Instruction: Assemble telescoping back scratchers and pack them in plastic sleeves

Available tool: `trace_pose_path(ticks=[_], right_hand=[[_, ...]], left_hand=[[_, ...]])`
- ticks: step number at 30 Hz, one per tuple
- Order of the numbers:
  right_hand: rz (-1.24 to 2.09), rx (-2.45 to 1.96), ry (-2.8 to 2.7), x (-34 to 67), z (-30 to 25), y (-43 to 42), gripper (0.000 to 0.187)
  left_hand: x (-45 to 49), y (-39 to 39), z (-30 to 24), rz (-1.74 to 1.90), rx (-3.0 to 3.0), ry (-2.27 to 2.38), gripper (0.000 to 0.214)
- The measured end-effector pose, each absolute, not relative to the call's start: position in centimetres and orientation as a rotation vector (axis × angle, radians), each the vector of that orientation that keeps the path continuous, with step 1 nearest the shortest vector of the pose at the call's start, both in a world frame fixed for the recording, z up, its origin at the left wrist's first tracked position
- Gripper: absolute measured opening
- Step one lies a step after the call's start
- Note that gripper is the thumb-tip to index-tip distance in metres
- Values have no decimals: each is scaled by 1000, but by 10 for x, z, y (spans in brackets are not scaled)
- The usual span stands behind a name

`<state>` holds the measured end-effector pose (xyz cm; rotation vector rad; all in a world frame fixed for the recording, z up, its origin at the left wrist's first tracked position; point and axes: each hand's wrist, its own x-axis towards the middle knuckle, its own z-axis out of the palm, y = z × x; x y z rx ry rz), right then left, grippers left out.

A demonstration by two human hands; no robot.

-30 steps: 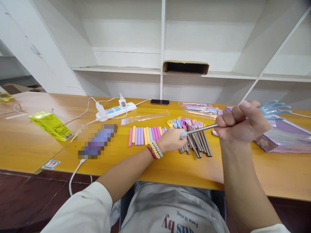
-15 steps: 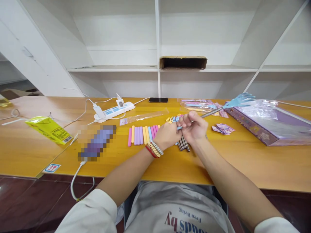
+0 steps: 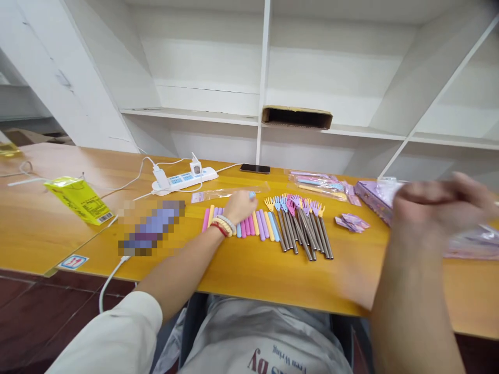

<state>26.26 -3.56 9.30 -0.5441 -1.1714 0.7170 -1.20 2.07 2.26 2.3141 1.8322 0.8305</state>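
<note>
Across the wooden table, claw-headed metal rods fan out between the hands, long axes running away from the person. The coloured tubes beside them lie much nearer the left hand. The right hand is raised, blurred; I can't tell whether it grips anything. The left hand reaches forward, knuckles up, curled round a light-blue piece.

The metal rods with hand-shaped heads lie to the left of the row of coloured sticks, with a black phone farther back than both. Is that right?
Not quite: the head view shows the metal rods lying to the right of the coloured sticks. The black phone is indeed farther back than both.
</note>
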Motion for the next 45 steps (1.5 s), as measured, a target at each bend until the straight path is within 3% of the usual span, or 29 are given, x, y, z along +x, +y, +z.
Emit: trace_pose_path(ticks=[2, 6, 10, 17, 26, 29, 34, 40, 45], right_hand=[[677, -435, -891, 298, 92, -32, 39], [946, -375, -534, 286, 65, -6, 38], [1244, -437, -656, 234, 48, 12, 47], [1625, -682, -892, 189, 14, 15, 46], [1421, -689, -1017, 171, -2, 14, 40], [1320, -717, -1041, 174, -1, 15, 36], [1292, -743, -948, 178, 2, 16, 33], [1249, -802, -983, 182, -2, 18, 25], [1202, -821, -985, 184, 0, 19, 24]], left_hand=[[-13, 24, 28, 1016, 2282, 1870, 32], [8, 12, 27, 944, 2418, 1742, 32], [9, 4, 19, 958, 2506, 1650, 31], [-12, 4, 12, 1195, 2504, 1049, 15], [-2, -4, 14, 1262, 2438, 1005, 25], [-9, 2, 29, 1328, 2383, 1180, 32], [-54, 26, 48, 773, 2147, 1620, 47], [-88, 46, 38, 401, 2002, 2051, 38], [-81, 49, 27, 60, 2125, 2163, 43]])
